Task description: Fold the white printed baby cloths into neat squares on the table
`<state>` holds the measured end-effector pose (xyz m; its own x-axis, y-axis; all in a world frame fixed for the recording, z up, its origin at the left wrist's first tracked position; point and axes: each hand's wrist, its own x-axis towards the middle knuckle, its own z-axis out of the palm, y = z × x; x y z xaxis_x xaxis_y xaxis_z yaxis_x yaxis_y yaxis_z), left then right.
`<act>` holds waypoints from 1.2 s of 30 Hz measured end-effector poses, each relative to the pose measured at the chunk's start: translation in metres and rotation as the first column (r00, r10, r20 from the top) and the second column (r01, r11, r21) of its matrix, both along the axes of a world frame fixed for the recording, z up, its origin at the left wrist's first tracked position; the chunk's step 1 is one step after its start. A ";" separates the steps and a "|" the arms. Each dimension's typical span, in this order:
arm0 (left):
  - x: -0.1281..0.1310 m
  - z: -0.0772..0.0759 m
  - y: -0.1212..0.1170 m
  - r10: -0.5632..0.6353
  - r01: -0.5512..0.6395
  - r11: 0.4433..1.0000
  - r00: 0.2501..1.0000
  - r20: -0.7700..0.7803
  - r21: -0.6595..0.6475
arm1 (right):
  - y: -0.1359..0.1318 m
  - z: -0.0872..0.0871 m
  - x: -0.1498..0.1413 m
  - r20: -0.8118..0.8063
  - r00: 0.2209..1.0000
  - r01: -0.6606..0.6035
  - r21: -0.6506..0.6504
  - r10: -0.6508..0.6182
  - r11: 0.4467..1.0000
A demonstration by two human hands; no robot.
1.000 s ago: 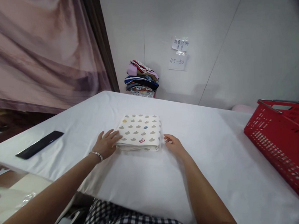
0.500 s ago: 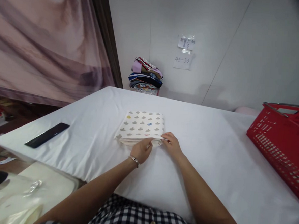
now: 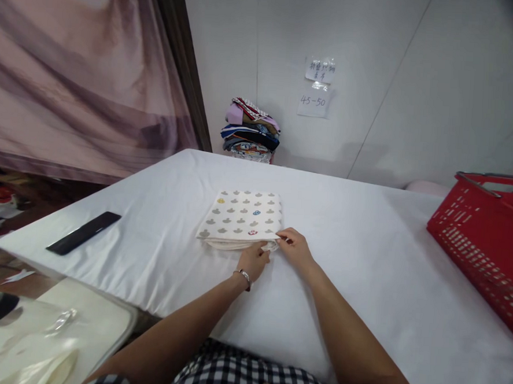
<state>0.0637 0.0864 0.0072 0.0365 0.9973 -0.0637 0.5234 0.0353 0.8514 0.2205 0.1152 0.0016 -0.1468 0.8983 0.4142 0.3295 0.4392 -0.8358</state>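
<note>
A folded cream cloth [image 3: 241,217] printed with small grey shapes lies on the white table [image 3: 365,268]. My left hand [image 3: 254,260], with a bracelet on the wrist, is at the cloth's near right corner, fingers curled and pinching its lower layers. My right hand [image 3: 294,246] is right beside it, fingertips pinched on the same corner's edge. Both hands nearly touch each other.
A red plastic basket [image 3: 483,240] stands at the table's right edge. A black flat bar [image 3: 83,232] lies near the left edge. A stack of folded clothes [image 3: 250,131] sits at the far wall under two paper notes [image 3: 317,88]. A pink curtain hangs at left.
My left hand moved from the cloth's near left corner across to its near right corner, beside my right hand. The cloth has stayed in place.
</note>
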 end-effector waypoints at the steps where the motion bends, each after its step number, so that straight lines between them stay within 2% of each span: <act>1: 0.002 -0.001 0.000 0.038 -0.029 0.997 0.992 0.118 -0.073 | 0.000 0.000 0.001 0.016 1.000 -0.015 0.003 0.015 1.000; 3: 0.005 -0.001 -0.001 0.114 -0.055 0.982 0.932 0.343 -0.179 | -0.001 0.001 0.002 0.071 0.997 -0.045 0.010 0.044 0.999; 5: 0.008 0.002 -0.002 0.163 -0.052 0.974 0.841 0.516 -0.222 | -0.004 0.004 0.002 0.150 0.987 -0.055 0.018 0.052 0.998; 8: 0.010 0.010 -0.004 0.191 -0.058 0.974 0.736 0.649 -0.220 | -0.008 0.009 0.001 0.281 0.960 -0.039 0.065 0.020 0.997; 10: 0.012 0.014 -0.005 0.188 -0.057 0.976 0.710 0.679 -0.210 | -0.010 0.010 0.000 0.344 0.939 -0.013 0.110 -0.025 0.994; 12: 0.011 0.015 -0.004 0.166 -0.040 0.979 0.721 0.672 -0.199 | -0.010 0.010 -0.002 0.374 0.925 0.023 0.130 -0.070 0.991; 14: 0.009 0.012 -0.001 0.133 -0.031 0.984 0.782 0.608 -0.175 | -0.009 0.008 -0.003 0.367 0.925 0.053 0.123 -0.095 0.991; 18: -0.001 -0.003 0.007 0.085 -0.065 0.995 0.952 0.295 -0.077 | -0.007 0.005 -0.003 0.299 0.950 0.057 0.112 -0.089 0.992; 20: -0.004 -0.010 0.010 0.087 -0.075 0.994 0.983 0.164 -0.079 | -0.008 0.006 -0.003 0.272 0.959 0.055 0.112 -0.084 0.992; 22: -0.004 -0.011 0.011 0.095 -0.083 0.991 0.989 0.110 -0.108 | -0.008 0.006 -0.003 0.254 0.964 0.054 0.106 -0.080 0.993; 24: -0.001 -0.009 0.011 0.090 -0.072 0.987 0.988 0.125 -0.144 | -0.008 0.006 -0.003 0.240 0.968 0.055 0.097 -0.077 0.994; 27: 0.009 -0.002 0.011 0.080 -0.023 0.971 0.970 0.230 -0.240 | -0.007 0.005 -0.003 0.222 0.973 0.046 0.094 -0.066 0.994; 31: 0.022 0.002 0.016 0.112 0.059 0.926 0.899 0.423 -0.372 | -0.005 0.004 -0.002 0.208 0.977 0.029 0.103 -0.050 0.994; 36: 0.031 0.002 0.022 0.143 0.077 0.915 0.855 0.498 -0.395 | -0.005 0.004 -0.001 0.117 0.993 -0.022 0.028 0.019 0.999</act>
